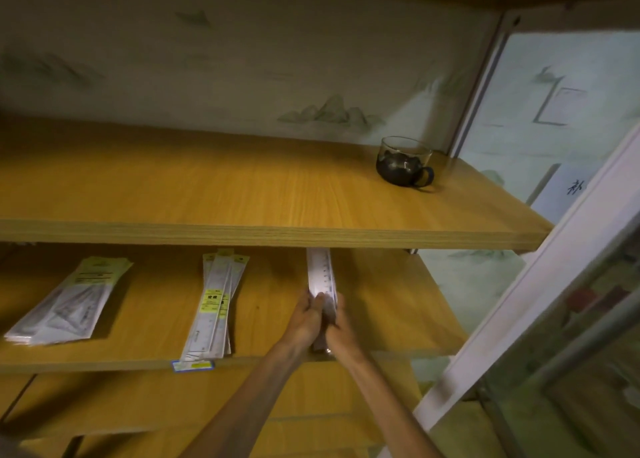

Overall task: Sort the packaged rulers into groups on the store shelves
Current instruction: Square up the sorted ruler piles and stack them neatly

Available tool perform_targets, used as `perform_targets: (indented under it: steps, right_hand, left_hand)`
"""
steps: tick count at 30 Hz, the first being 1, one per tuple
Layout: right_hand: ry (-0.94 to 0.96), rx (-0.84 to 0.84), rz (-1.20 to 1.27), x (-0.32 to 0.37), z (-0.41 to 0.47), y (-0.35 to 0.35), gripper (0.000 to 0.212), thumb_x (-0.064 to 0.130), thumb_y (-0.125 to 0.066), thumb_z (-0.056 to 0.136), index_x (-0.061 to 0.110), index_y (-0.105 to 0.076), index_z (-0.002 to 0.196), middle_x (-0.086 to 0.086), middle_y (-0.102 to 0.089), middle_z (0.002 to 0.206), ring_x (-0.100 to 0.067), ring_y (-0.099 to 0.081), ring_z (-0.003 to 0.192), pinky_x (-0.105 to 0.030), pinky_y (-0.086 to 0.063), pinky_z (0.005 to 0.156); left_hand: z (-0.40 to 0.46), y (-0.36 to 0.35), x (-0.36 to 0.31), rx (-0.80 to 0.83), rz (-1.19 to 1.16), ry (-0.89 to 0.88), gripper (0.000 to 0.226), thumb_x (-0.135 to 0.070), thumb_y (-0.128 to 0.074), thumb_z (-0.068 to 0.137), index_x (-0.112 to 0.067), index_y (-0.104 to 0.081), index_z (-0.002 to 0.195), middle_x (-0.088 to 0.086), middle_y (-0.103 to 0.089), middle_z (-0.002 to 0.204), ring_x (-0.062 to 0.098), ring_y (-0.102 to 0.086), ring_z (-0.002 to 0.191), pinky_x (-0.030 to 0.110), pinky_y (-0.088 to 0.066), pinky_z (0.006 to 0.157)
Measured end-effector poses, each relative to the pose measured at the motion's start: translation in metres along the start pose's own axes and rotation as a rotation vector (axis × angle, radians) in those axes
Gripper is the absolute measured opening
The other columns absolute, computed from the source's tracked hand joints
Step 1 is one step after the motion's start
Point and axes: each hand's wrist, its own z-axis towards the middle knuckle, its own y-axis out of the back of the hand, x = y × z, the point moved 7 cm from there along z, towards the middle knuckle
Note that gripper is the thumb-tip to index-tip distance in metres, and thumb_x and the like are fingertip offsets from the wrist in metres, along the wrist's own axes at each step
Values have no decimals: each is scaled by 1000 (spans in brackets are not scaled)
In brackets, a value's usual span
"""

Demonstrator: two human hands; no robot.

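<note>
Both hands press a bundle of rulers (322,277) between them on the middle shelf (381,312): the left hand (306,314) flanks one long side, the right hand (341,319) the other, each grip clenched on the bundle, probably to square its edges. The bundle lies lengthwise, its far end under the upper shelf (242,231). Two sorted groups lie to the left, well apart: a middle stack (214,305) overhanging the front edge, and a wider pile (69,302). Bare shelf remains to the right. A glass cup (403,161) stands above.
</note>
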Motion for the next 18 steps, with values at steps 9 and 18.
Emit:
perform_targets:
  steps: [9, 18]
  right_hand:
    - [183, -11, 80, 8, 4, 8, 45, 22, -42, 99, 52, -29, 130, 7, -48, 138, -4, -50, 122, -27, -45, 100]
    - [323, 51, 30, 14, -3, 12, 31, 32, -38, 100, 46, -27, 126, 27, -48, 118, 20, -50, 103, -4, -45, 78]
  left_hand:
    - [5, -2, 4, -40, -10, -259, 20, -17, -41, 102, -31, -49, 113, 4, -62, 110, 14, -61, 102, 27, -51, 84]
    - [-2, -2, 0, -6, 253, -603, 40, -22, -36, 103, -22, -31, 142, -13, -54, 122, 1, -56, 111, 16, -49, 87]
